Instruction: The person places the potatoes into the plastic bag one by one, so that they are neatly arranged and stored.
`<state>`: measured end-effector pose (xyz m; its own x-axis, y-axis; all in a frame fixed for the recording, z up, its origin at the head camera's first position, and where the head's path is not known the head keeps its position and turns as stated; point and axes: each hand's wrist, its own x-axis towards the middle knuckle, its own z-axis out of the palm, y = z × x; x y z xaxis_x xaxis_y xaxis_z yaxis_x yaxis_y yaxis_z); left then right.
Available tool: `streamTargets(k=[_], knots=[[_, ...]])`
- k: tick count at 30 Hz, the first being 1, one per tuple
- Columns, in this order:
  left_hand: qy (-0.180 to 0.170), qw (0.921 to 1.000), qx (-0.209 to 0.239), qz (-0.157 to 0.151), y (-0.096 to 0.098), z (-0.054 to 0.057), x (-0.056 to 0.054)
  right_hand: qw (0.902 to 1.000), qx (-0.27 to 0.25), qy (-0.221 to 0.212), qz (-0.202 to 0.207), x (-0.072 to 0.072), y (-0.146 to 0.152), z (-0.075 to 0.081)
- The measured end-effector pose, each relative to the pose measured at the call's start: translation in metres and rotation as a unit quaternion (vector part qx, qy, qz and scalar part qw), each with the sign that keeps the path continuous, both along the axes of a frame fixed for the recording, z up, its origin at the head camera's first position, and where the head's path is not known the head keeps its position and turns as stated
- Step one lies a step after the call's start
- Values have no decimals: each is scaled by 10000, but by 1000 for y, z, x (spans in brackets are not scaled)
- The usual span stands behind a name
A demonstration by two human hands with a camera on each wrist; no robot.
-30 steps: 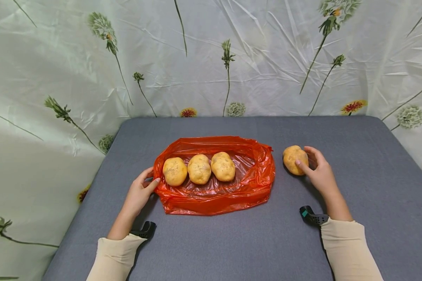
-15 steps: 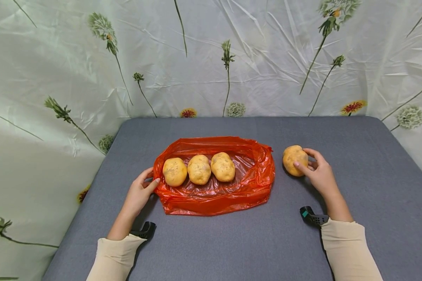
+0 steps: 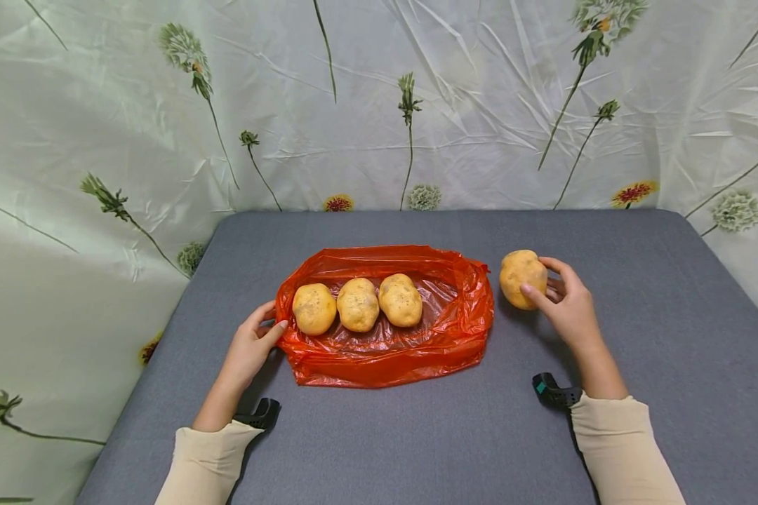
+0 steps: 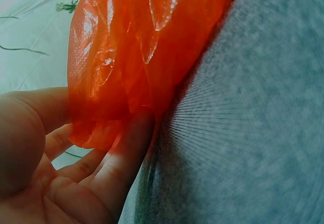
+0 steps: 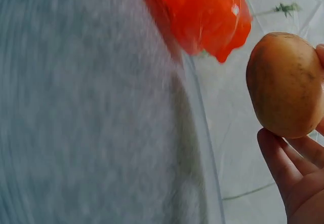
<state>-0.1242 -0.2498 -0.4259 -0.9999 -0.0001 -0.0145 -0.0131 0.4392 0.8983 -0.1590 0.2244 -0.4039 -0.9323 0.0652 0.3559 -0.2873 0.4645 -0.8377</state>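
Note:
A red plastic bag lies spread open on the table. Three potatoes sit in a row inside it: a left one, a middle one and a right one. At the bag's left end my left hand holds the rim; in the left wrist view the thumb and fingers are on both sides of the red film. To the right of the bag, my right hand grips a fourth potato between thumb and fingers, raised off the table in the right wrist view.
The grey cloth-covered table extends around the bag on all sides. Behind it hangs a pale curtain printed with flowers. Black straps with camera mounts sit at both wrists, the right mount near the table surface.
My right hand has lifted the potato off the table and shifted it slightly left toward the bag. My left hand, the bag and the potatoes inside it have stayed in place.

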Motion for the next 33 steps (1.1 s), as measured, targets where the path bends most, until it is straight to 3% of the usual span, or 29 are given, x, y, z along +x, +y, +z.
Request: streamTargets(k=[6, 13, 15, 23, 27, 33], knots=[[16, 10000, -93, -17, 0, 2, 0, 9994, 126, 274, 173, 10, -24, 24], [130, 9998, -127, 84, 13, 24, 8, 9971, 307, 309, 622, 15, -46, 35], [118, 9998, -156, 99, 13, 24, 8, 9958, 363, 304, 781, 16, -52, 35], [133, 9998, -163, 38, 1, 1, -1, 9916, 516, 269, 1155, 13, -71, 34], [154, 9998, -125, 57, 1, -2, -2, 9892, 522, 262, 1343, 11, -78, 31], [150, 9998, -79, 61, 0, 0, -1, 9843, 648, 147, 1636, -8, -78, -1]])
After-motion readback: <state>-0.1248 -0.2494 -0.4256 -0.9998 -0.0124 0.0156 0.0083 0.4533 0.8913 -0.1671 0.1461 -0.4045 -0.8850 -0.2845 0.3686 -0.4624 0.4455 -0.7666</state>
